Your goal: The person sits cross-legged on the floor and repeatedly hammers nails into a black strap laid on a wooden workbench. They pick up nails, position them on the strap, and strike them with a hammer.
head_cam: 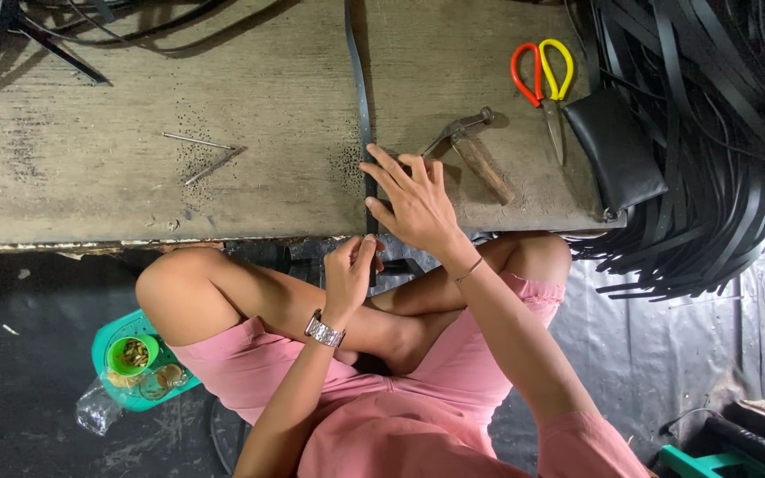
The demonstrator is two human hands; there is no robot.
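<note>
Progress: long narrow black strap (pixel 363 97) lies lengthwise across the worn wooden bench (pixel 135 177); no fittings visible on it. Left hand (pixel 348 274), fingers closed, pinches the strap end below the bench edge. Right hand (pixel 413 199), fingers spread flat, presses the strap down; wooden-handled hammer (pixel 471 146) lies just beside, untouched

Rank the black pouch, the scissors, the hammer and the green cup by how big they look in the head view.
1. Black rectangular leather pouch.
2. Scissors with red and yellow handles and wooden-handled metal hammer: similar length, too close to rank.
3. Small round green plastic cup, though it sits lower than the board, farther from the camera.
</note>
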